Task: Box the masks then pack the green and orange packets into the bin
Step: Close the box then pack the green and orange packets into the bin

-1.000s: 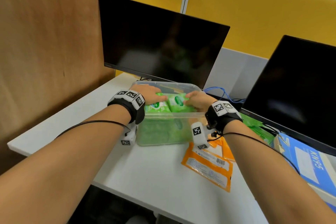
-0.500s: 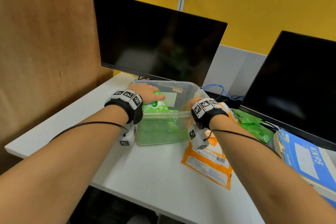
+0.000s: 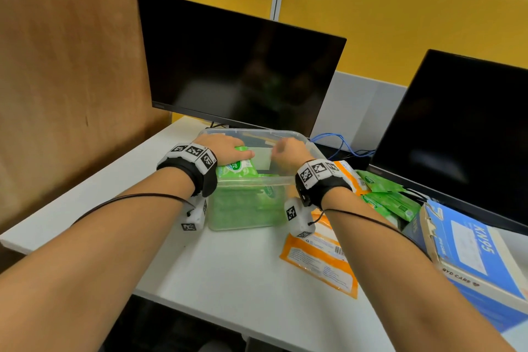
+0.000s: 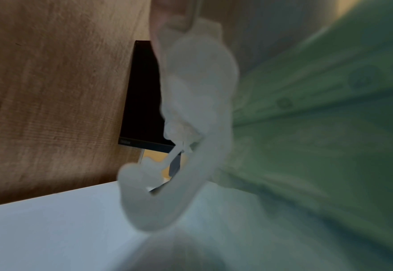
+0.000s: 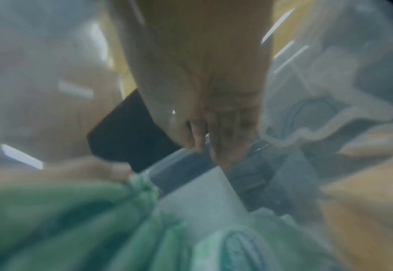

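A clear plastic bin (image 3: 257, 180) stands mid-table, holding several green packets (image 3: 238, 168) on edge. My left hand (image 3: 228, 148) rests palm-down on the top of those packets, thumb along their near side. My right hand (image 3: 283, 150) hovers over the bin's right half, fingers loose and holding nothing. The right wrist view shows its fingers (image 5: 220, 143) pointing down into the bin beside the green packets (image 5: 63, 220). More green packets (image 3: 391, 200) and orange packets (image 3: 320, 260) lie on the table right of the bin. A blue KN95 mask box (image 3: 471, 248) sits at the far right.
Two dark monitors (image 3: 243, 66) (image 3: 463, 134) stand close behind the bin and the packets. A wooden partition (image 3: 71, 80) closes off the left side. Blue cables (image 3: 343, 146) lie behind the bin. The white table (image 3: 228, 280) ends near me at its front edge.
My right hand has come off the green packets and drawn back toward the bin's right side. The packet it pressed has sunk into the bin. The left hand stays on its stack.
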The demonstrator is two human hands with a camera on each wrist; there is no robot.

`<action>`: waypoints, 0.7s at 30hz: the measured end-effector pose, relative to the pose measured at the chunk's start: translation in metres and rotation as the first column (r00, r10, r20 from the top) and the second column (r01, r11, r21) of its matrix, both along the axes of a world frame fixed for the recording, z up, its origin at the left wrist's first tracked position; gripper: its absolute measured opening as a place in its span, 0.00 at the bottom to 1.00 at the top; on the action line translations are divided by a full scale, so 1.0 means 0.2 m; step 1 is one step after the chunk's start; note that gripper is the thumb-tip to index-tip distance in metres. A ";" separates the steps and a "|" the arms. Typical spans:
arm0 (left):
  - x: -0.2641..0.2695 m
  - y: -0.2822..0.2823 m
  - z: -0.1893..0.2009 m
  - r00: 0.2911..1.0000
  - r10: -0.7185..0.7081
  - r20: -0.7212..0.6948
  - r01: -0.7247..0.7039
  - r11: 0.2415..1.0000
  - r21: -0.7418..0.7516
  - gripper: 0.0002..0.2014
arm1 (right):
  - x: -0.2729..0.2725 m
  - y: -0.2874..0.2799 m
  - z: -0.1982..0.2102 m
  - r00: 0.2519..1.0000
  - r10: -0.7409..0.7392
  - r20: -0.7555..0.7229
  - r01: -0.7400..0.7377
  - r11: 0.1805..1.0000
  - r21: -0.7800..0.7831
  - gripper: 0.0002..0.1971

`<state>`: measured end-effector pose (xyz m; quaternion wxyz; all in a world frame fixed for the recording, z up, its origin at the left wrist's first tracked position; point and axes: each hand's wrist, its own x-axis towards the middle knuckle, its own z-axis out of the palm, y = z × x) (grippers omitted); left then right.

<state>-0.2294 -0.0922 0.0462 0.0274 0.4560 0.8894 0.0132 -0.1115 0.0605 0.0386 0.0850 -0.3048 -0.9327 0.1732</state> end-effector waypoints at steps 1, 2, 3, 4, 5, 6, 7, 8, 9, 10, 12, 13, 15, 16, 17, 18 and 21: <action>0.00 0.00 0.00 1.000 -0.001 0.002 0.001 1.000 0.001 0.34 | 0.01 0.00 0.04 0.965 -0.071 -0.253 0.055 0.996 -0.069 0.10; 0.00 0.00 0.00 1.000 -0.004 0.000 0.004 1.000 0.003 0.34 | 0.06 0.01 0.10 0.859 -0.148 -0.490 0.105 0.988 -0.115 0.10; 0.00 0.00 0.00 1.000 -0.008 -0.001 0.008 1.000 0.004 0.33 | 0.10 0.05 0.12 0.733 -0.233 -0.639 0.174 0.972 -0.156 0.10; 0.00 0.00 0.00 1.000 -0.012 -0.002 0.012 1.000 0.005 0.33 | 0.16 0.10 0.12 0.635 -0.323 -0.701 0.259 0.945 -0.201 0.11; 0.00 0.00 0.00 1.000 -0.017 0.001 0.017 1.000 0.005 0.33 | 0.22 0.18 0.11 0.588 -0.424 -0.689 0.360 0.900 -0.247 0.12; 0.00 0.00 0.00 1.000 -0.023 0.003 0.023 1.000 0.005 0.32 | 0.28 0.26 0.07 0.586 -0.513 -0.628 0.451 0.850 -0.274 0.13; 0.00 0.00 0.00 1.000 -0.029 0.003 0.029 1.000 0.006 0.32 | 0.33 0.34 0.02 0.640 -0.561 -0.525 0.505 0.822 -0.263 0.13; 0.00 0.00 0.00 0.999 -0.035 0.002 0.035 0.999 0.010 0.31 | 0.37 0.39 -0.03 0.733 -0.569 -0.373 0.530 0.822 -0.211 0.13; -0.01 0.01 0.00 0.999 -0.040 -0.001 0.040 0.999 0.015 0.31 | 0.41 0.44 -0.10 0.819 -0.542 -0.188 0.524 0.840 -0.138 0.14; -0.01 0.01 0.00 0.999 -0.043 -0.004 0.043 0.999 0.020 0.31 | 0.44 0.49 -0.16 0.865 -0.502 -0.014 0.500 0.864 -0.063 0.15; -0.02 0.01 0.00 0.999 -0.046 -0.005 0.046 0.998 0.035 0.30 | 0.48 0.55 -0.25 0.868 -0.464 0.177 0.456 0.886 0.086 0.20; -0.02 0.01 0.00 0.999 -0.047 -0.004 0.047 0.998 0.042 0.29 | 0.50 0.57 -0.27 0.861 -0.470 0.195 0.452 0.882 0.130 0.21; -0.01 0.01 0.00 0.999 -0.045 -0.006 0.046 0.998 0.041 0.30 | 0.53 0.64 -0.29 0.831 -0.512 0.217 0.489 0.858 0.156 0.24; -0.01 0.02 0.00 0.999 -0.045 -0.009 0.045 0.998 0.036 0.30 | 0.54 0.67 -0.30 0.820 -0.520 0.239 0.499 0.854 0.144 0.27; -0.01 0.02 0.00 0.999 -0.043 -0.013 0.044 0.999 0.033 0.31 | 0.55 0.69 -0.31 0.809 -0.521 0.274 0.505 0.853 0.130 0.29; -0.01 0.02 0.00 0.999 -0.040 -0.019 0.040 0.999 0.030 0.31 | 0.55 0.71 -0.32 0.810 -0.505 0.296 0.495 0.861 0.115 0.29; -0.02 0.03 0.00 0.998 -0.044 -0.039 0.046 0.998 0.031 0.32 | 0.58 0.77 -0.33 0.830 -0.464 0.309 0.447 0.885 0.127 0.18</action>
